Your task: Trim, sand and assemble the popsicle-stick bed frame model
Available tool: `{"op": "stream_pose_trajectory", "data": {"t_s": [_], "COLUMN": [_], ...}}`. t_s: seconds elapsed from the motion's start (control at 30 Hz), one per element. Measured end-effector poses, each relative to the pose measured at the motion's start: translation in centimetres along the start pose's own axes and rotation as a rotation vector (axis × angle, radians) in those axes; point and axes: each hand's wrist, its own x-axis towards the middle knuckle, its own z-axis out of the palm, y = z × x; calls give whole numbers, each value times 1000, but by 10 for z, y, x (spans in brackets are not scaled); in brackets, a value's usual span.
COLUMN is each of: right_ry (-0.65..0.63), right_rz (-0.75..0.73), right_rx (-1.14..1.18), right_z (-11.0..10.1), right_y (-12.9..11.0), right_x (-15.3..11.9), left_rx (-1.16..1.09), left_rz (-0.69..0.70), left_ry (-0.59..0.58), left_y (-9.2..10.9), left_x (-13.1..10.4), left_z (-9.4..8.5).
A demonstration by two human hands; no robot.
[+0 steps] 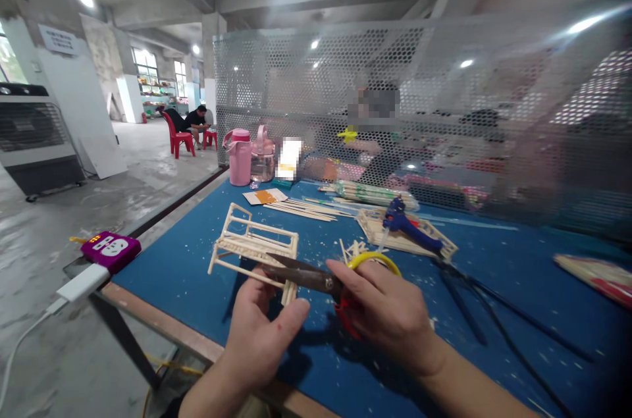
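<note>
On the blue work mat in front of us, our right hand is closed around the yellow-and-red handles of the scissors, fingers through the loops, with the dark blades pointing left and nearly together. Our left hand is pinched on a thin wooden stick, thumb on top, holding it just under the blade tips; whether the blades already bite the stick we cannot tell. Just beyond our left fingers stands the stick frame, a small bench-like build with rails and legs already joined, so we judge a good part of the assembly is done and more pieces are being trimmed to go with it. Loose stick offcuts lie near the scissors, and a row of uncut sticks waits farther back. To the right, well apart from our hands, the blue glue gun rests on a flat stick panel, its cable trailing off. A pink jug stands at the far edge by the mesh screen
</note>
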Motion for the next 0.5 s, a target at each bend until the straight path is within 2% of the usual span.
{"op": "stream_pose_trajectory", "data": {"t_s": [0.13, 0.2, 0.37, 0.5], "right_ry": [32, 65, 3, -11], "right_rz": [317, 399, 189, 131], "right_rx": [236, 272, 142, 52], "right_z": [3, 2, -7, -8], "right_y": [-3, -3, -3, -6], "right_x": [-1, 0, 3, 2], "left_rx": [45, 63, 75, 67], "left_rz": [7, 11, 50, 55], "left_ry": [0, -5, -20, -26], "left_y": [-1, -3, -4, -4], "left_x": [-1, -1, 0, 1], "left_z": [1, 1, 2, 2]}}
